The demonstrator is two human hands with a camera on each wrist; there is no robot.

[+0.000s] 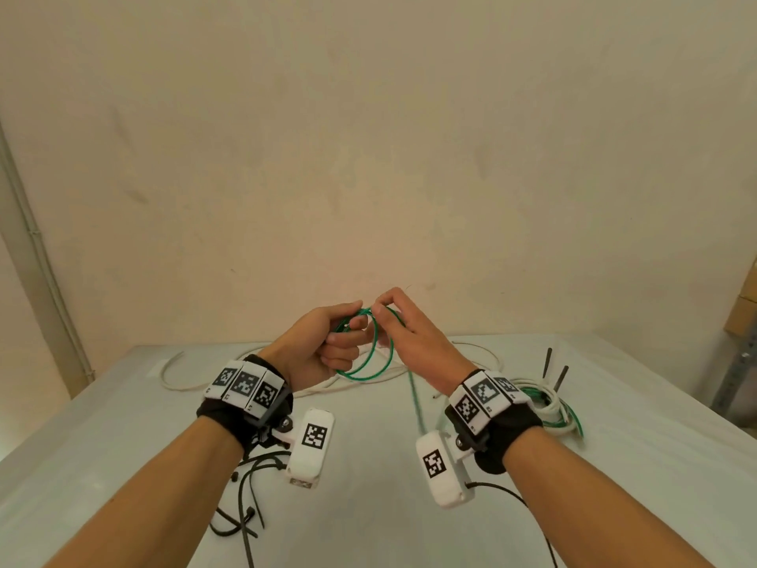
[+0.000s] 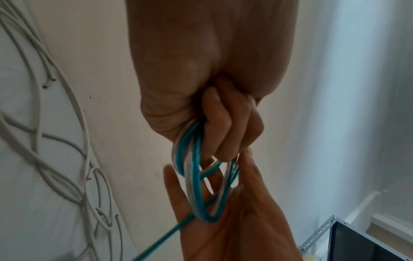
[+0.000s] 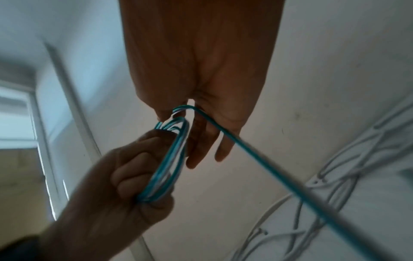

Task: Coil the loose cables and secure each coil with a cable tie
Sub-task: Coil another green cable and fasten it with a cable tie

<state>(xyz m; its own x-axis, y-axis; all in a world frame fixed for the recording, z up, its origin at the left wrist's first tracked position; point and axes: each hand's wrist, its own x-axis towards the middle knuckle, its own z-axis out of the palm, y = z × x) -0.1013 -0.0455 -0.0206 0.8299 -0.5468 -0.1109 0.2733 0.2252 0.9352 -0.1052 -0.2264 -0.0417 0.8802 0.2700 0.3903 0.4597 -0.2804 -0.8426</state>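
Observation:
A thin green cable is wound into a small coil [image 1: 364,378] held up above the table. My left hand [image 1: 327,346] grips one side of the coil in a fist, its fingers [image 2: 223,127] curled round the loops [image 2: 196,185]. At the top of the coil my right hand [image 1: 405,321] pinches the cable between thumb and forefinger [image 3: 163,113], its other fingers extended. The cable's loose tail [image 3: 268,169] runs from that pinch down to the table [image 1: 415,399]. Several black cable ties [image 1: 245,506] lie under my left forearm.
A long white cable [image 1: 176,375] sprawls across the grey table [image 1: 368,506] behind the hands. At the right lies a bundle of white and green cables [image 1: 553,407] with two dark upright sticks [image 1: 555,375]. A wall stands close behind the table.

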